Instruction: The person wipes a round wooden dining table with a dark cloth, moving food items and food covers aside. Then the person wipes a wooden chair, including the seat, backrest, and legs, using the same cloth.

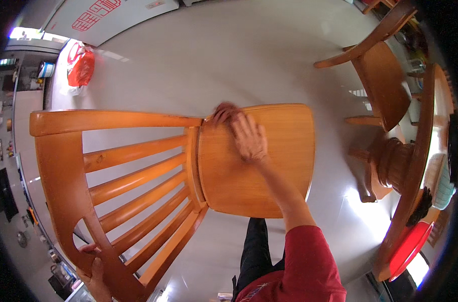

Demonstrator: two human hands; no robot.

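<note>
Pale floor [214,55] is surrounding a chair [224,186] sitting beneath the right hand [250,138], fingers slightly parted; lower left, the left hand [97,277] is curling round its back, which is gleaming orange-brown.

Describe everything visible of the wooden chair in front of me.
The chair is glossy orange-brown, apparently wood, its flat, round-cornered seat facing up above the pale floor, legs hidden. Its backrest, at your left, has rounded slats running to a broad top rail with a cut-out. Your left hand grips the top rail at the cut-out; your right hand appears to touch the seat, a blurred dark reddish item by its fingers.
</note>
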